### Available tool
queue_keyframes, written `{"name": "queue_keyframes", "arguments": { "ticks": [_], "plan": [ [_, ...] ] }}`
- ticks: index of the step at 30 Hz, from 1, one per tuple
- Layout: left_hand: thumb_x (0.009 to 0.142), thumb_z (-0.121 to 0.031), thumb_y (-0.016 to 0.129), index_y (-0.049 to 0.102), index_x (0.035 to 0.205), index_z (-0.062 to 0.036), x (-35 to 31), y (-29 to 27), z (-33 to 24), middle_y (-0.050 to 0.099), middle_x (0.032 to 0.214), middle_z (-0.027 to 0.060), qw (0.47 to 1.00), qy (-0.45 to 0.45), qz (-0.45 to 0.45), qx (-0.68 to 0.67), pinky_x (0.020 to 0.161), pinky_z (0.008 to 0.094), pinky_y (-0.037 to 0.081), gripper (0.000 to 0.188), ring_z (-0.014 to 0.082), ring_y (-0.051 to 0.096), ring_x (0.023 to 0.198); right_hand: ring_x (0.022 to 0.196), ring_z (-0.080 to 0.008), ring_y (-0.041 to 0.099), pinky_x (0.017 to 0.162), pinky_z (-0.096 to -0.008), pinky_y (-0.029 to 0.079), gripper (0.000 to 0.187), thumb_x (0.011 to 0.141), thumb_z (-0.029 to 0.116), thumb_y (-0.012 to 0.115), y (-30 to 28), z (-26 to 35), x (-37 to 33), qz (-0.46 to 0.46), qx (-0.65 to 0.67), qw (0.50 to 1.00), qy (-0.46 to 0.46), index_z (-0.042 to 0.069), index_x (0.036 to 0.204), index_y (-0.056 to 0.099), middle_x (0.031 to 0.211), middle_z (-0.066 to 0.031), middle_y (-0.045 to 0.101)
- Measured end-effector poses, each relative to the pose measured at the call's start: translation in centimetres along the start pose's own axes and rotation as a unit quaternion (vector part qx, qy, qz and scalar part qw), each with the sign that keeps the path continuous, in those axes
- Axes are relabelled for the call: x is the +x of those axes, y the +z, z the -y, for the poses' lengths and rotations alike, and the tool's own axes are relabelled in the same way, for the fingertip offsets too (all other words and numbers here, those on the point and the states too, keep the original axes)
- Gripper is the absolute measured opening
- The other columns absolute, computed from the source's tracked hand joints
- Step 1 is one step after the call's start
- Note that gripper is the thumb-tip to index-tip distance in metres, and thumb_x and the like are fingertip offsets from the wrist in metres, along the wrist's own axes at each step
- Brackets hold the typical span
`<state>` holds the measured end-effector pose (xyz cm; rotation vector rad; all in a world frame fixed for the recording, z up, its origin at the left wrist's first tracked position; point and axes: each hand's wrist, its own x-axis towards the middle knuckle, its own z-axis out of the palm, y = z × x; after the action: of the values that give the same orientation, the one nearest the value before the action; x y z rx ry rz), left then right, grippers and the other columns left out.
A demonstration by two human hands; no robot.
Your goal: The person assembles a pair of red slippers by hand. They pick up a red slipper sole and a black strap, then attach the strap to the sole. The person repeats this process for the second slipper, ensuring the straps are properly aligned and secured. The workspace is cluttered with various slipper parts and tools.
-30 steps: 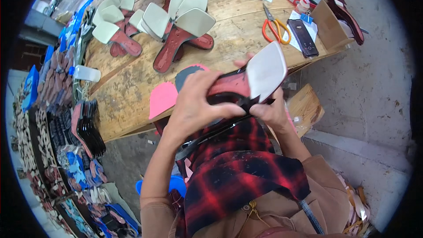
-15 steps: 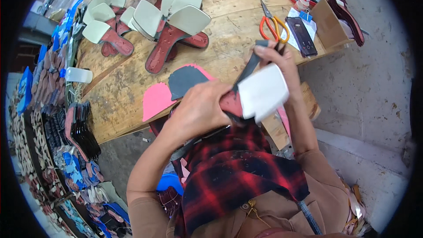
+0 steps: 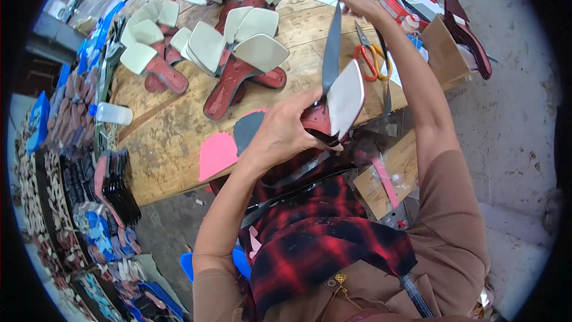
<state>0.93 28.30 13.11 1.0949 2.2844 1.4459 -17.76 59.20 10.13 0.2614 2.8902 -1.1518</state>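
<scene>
Over the worktop's (image 3: 161, 143) near edge, the red-and-white sole piece (image 3: 347, 98) is held in the left hand's (image 3: 286, 124) grip, white end rightward, while the dark strip (image 3: 332, 45) is extended lengthwise from it toward the farther right hand (image 3: 358, 5), whose grip cannot be told.

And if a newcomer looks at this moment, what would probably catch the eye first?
Probably the red-and-white shoe sole in the left hand, near the centre, with a dark strip rising from it toward the right hand. Next might come the fanned piles of red-and-cream soles toward the far left of the wooden table, and the red-and-black checked cloth low in the picture.
</scene>
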Motion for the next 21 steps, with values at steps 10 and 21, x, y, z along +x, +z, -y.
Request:
{"name": "queue_keyframes", "arguments": {
  "ticks": [10, 21],
  "plan": [
    [0.055, -0.041, 0.09, 0.052, 0.13, 0.0015, -4.4, -0.2, 3.8, 0.059, 0.127, 0.0196, 0.986, -0.159, 0.033, 0.044, 0.099, 0.0409, 0.045, 0.094, 0.0363, 0.056, 0.117, 0.051, -0.0051, 0.034, 0.046, -0.0229, 0.024, 0.044, 0.102, 0.046, 0.042, 9.7, 2.8, -24.3, 0.258, 0.404, 0.874, 0.076, 0.008, 0.095, 0.064, 0.063, 0.0045, 0.046],
    [0.056, -0.039, 0.089, 0.053, 0.129, -0.0039, -5.1, -1.6, 4.6, 0.06, 0.124, 0.0171, 0.978, -0.131, 0.137, 0.086, 0.1, 0.0424, 0.044, 0.089, 0.0359, 0.055, 0.118, 0.058, -0.0073, 0.053, 0.043, -0.0202, 0.032, 0.021, 0.093, 0.02, 0.059, 13.1, 0.2, -22.3, 0.357, 0.612, 0.696, 0.12, 0.006, 0.107, 0.053, 0.085, -0.0013, 0.06]
  ]
}}
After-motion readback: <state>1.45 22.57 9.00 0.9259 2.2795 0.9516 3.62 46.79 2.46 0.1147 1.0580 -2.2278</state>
